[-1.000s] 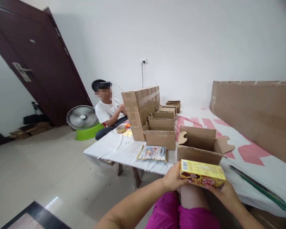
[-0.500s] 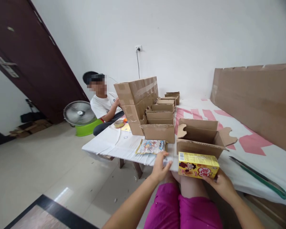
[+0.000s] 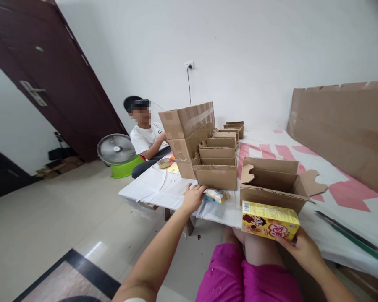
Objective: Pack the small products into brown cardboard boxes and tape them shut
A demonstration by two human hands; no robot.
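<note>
My right hand [image 3: 299, 243] grips the lower right end of a yellow snack box [image 3: 269, 221], held at the table's front edge before an open cardboard box [image 3: 271, 193]. Over on the left, my left hand [image 3: 193, 197] lies on a small snack packet [image 3: 216, 195], its fingers bent over the packet's left part and partly hiding it. Whether the fingers grip the packet I cannot tell. Just behind the packet stands another open cardboard box [image 3: 216, 177].
Taped cartons [image 3: 184, 123] are stacked beside several open boxes. A tape roll [image 3: 164, 163] lies at the left. A green-handled tool [image 3: 355, 237] rests at the right, near a tall cardboard panel [image 3: 343, 126]. A person [image 3: 146, 140] sits behind the table near a fan [image 3: 115, 149].
My left hand has moved left and forward onto the packet, which now looks bunched up. My right hand still holds the yellow box. The whole view has shifted slightly.
</note>
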